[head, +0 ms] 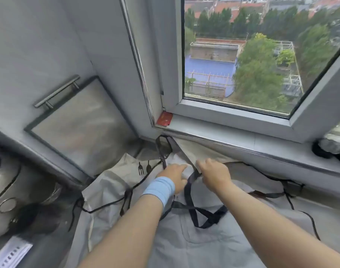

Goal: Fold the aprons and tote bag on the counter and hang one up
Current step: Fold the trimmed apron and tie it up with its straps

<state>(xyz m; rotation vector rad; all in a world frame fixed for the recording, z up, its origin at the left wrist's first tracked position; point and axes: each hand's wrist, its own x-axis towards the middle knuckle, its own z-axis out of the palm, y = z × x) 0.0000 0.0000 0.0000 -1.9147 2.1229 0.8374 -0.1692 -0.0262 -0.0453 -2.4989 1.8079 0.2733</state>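
Spread loose across the surface (pixel 329 213), directly below the window sill (pixel 242 136): a grey apron (pixel 204 240), pocket side up. Across its upper part, a dark strap (pixel 190 190), looping over the cloth and running up toward the corner by the sill. Right hand (pixel 215 175) with fingers (pixel 201 167) curled round that strap, gripping it. Left hand (pixel 175 176), pale blue wristband (pixel 159 188) at the wrist, laid on light cloth just beside the strap. Its fingers apparently fairly straight and pressing down, though blurred.

Just to the left, a pale apron (pixel 111 186) printed with a small fork (pixel 140 169) and spoon, thin black ties (pixel 107 205) trailing off its edge. Against the sill, beige fabric (pixel 196 149), possibly the tote bag; hard to say.

On handling, by judgement only: thin, soft, light cloth with no stiffness, prone to slump, crease and slide on a smooth top. Straps and ties likely to tangle. Best to lay the straps onto the panel first. Then take hold at corners or hem edges with both hands, fold in halves and smooth flat. Folding seemingly at its start; no sign of anything hung.

Further out: a red card (pixel 164 118) in the sill corner, a bar handle (pixel 56 91) on the cabinet up left, and a metal appliance (pixel 14 190) at the far left.
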